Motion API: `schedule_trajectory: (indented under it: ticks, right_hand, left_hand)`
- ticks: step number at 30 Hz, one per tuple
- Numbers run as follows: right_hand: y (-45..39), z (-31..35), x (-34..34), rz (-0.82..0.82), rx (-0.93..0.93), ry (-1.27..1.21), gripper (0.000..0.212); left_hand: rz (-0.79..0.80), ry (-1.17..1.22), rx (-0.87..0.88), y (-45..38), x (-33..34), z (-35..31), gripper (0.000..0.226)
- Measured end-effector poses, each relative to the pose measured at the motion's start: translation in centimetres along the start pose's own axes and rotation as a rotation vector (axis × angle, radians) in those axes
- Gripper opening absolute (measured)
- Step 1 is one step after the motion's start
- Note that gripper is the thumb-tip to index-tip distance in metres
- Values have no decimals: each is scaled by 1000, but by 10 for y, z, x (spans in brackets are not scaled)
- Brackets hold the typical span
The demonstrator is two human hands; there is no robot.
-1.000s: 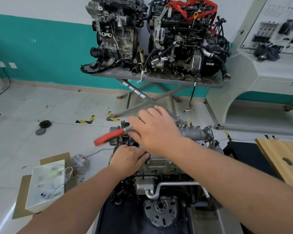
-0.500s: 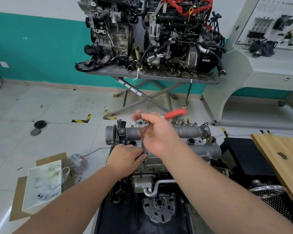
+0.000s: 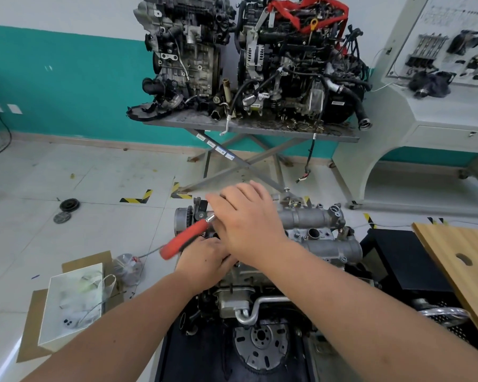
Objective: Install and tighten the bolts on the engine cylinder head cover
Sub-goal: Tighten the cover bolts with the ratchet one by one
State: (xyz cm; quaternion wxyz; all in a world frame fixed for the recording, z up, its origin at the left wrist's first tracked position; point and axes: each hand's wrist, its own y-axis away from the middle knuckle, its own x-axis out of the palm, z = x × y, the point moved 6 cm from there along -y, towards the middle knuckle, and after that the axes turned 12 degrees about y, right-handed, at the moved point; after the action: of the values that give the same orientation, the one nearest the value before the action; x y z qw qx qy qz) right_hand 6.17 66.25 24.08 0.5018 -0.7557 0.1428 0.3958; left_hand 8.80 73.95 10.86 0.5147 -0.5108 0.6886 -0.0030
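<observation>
Cast-aluminium, the cylinder head cover (image 3: 312,230) is sitting atop the engine just below the hands, and a red-handled ratchet (image 3: 184,239) is angling out left over its near-left end. The right hand (image 3: 249,221) is lying over the ratchet head, apparently pressing it onto a hidden bolt, though I cannot tell whether its fingers are grasping. The left hand (image 3: 204,260) is curling beneath, seemingly steadying the tool's shaft.

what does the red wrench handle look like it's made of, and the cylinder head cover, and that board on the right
Wrench handle: red with a matte, soft look, probably rubber or plastic over a bright metal shank.
Cylinder head cover: dull grey with a slightly grainy surface, which looks like cast metal, likely aluminium.
Board: pale tan with visible grain lines and a cut hole, so wood or plywood, seemingly unpainted.
</observation>
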Motion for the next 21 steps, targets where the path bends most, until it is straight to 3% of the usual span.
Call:
schedule_trajectory:
  ticks: [5, 9, 11, 14, 16, 18, 19, 21]
  right_hand:
    - [-16, -8, 2, 411, -60, 124, 54]
    - [-32, -16, 3, 559, -35, 43, 40]
    - [-34, -24, 9, 685, 129, -183, 35]
    - [-16, -31, 20, 782, 710, -1026, 21]
    - [-2, -24, 28, 611, 1038, -1588, 16]
    - [12, -23, 38, 276, 1278, -1915, 19]
    - [18, -25, 43, 133, 1326, -1983, 20]
    - [26, -25, 47, 22, 1232, -1910, 21]
  left_hand:
    - [32, -124, -49, 7, 7, 13, 32]
    - [104, -150, -108, 8, 10, 15, 39]
    - [101, -161, -100, 8, 8, 13, 37]
    - [98, -175, -86, 9, 7, 12, 35]
    - [99, -187, -78, 9, 8, 14, 36]
    - [88, -204, -71, 9, 8, 13, 37]
    - [81, -204, -72, 9, 7, 12, 37]
    - [85, -209, -69, 8, 7, 12, 37]
